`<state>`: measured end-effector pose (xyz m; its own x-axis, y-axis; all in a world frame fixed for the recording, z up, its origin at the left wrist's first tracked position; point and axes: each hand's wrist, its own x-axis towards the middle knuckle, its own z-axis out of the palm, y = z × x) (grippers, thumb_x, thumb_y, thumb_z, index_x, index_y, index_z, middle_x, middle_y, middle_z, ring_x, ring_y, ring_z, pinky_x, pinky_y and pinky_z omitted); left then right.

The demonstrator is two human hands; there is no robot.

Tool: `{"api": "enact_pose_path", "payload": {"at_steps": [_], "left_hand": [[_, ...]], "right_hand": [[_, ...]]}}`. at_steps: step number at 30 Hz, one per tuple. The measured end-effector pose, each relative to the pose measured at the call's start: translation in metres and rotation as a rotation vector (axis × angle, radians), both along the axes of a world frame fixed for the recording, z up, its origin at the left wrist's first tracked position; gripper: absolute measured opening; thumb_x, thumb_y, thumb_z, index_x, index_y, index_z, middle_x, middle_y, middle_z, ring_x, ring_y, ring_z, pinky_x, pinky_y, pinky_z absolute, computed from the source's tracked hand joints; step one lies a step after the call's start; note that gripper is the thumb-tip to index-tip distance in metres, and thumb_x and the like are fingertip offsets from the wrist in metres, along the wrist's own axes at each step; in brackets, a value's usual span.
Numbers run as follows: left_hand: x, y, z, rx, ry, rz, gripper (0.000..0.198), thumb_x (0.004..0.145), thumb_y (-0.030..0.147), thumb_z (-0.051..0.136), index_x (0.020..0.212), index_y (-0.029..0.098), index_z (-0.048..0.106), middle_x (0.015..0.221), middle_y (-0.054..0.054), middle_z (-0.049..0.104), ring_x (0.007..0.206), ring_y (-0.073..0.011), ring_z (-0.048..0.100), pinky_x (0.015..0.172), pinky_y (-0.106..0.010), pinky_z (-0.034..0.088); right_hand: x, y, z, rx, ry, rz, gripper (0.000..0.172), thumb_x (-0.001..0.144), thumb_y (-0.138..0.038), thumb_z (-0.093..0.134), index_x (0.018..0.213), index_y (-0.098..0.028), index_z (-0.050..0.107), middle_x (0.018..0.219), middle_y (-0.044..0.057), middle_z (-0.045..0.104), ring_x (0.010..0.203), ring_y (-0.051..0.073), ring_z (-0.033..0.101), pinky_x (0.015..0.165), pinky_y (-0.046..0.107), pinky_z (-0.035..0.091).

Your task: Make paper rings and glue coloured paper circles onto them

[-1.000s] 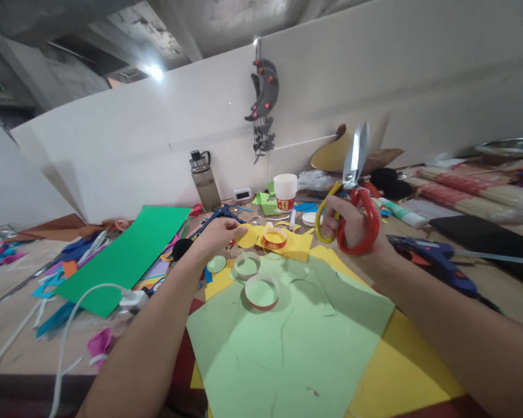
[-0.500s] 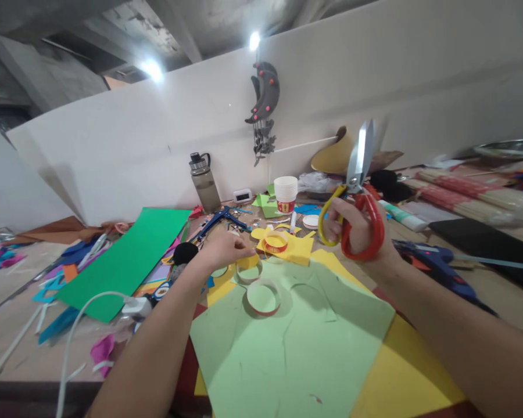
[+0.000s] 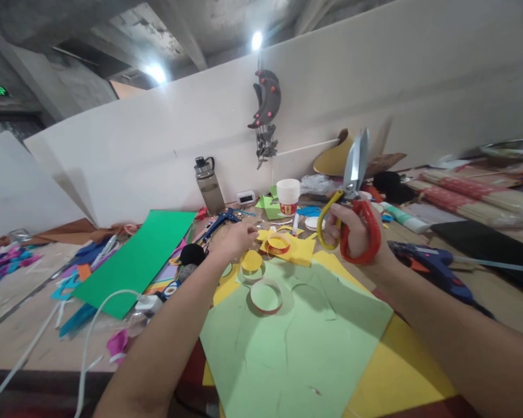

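Observation:
My right hand [image 3: 353, 232] is closed round the red and yellow handles of a pair of scissors [image 3: 356, 174], blades together and pointing up. My left hand [image 3: 239, 237] reaches forward over the table with loosely spread fingers and holds nothing. Just below it a yellow paper disc [image 3: 251, 260] lies on a cut paper-cup ring [image 3: 253, 273]. A second ring with a red edge [image 3: 265, 296] sits on the pale green sheet [image 3: 296, 342]. A third ring [image 3: 279, 244] rests on yellow paper scraps beyond.
A yellow sheet [image 3: 405, 371] lies under the green one. Stacked paper cups [image 3: 287, 194], a water bottle [image 3: 209, 186] and a dark green sheet [image 3: 143, 249] stand further back and left. A blue glue gun [image 3: 431, 264] lies right; a white cable [image 3: 91, 331] lies left.
My left hand carried the yellow disc toward me, set it on the ring and let go. My right hand kept the scissors upright, almost still.

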<state>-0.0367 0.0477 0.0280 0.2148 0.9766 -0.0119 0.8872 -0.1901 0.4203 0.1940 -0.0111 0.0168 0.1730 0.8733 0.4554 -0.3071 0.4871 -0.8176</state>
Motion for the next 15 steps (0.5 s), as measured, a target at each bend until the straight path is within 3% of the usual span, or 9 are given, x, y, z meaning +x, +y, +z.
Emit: {"api": "enact_pose_path", "payload": {"at_steps": [5, 9, 15], "left_hand": [[0.016, 0.017, -0.013, -0.105, -0.022, 0.036, 0.026, 0.068, 0.017, 0.069, 0.093, 0.015, 0.07, 0.082, -0.007, 0.072, 0.063, -0.0152, 0.062, 0.056, -0.023, 0.043], [0.022, 0.023, -0.024, -0.207, -0.11, 0.07, 0.033, 0.067, 0.015, 0.071, 0.1, 0.013, 0.066, 0.072, -0.006, 0.071, 0.057, -0.0156, 0.064, 0.053, -0.023, 0.046], [0.021, 0.016, -0.018, -0.302, -0.29, 0.103, 0.02, 0.072, 0.019, 0.07, 0.09, 0.012, 0.065, 0.063, -0.004, 0.067, 0.052, -0.0141, 0.062, 0.05, -0.022, 0.045]], "right_hand": [[-0.001, 0.003, -0.007, -0.047, 0.041, 0.032, 0.019, 0.081, -0.029, 0.065, 0.091, -0.025, 0.05, 0.057, -0.009, 0.051, 0.037, 0.008, 0.042, 0.032, 0.024, 0.036], [0.0, 0.005, -0.008, -0.068, -0.003, 0.015, 0.019, 0.081, -0.032, 0.066, 0.089, -0.026, 0.049, 0.058, -0.008, 0.052, 0.036, 0.009, 0.043, 0.031, 0.024, 0.036], [-0.001, 0.004, -0.004, -0.084, -0.024, 0.008, 0.026, 0.079, -0.034, 0.068, 0.077, -0.027, 0.042, 0.051, -0.009, 0.049, 0.034, 0.01, 0.042, 0.031, 0.024, 0.034]]}}
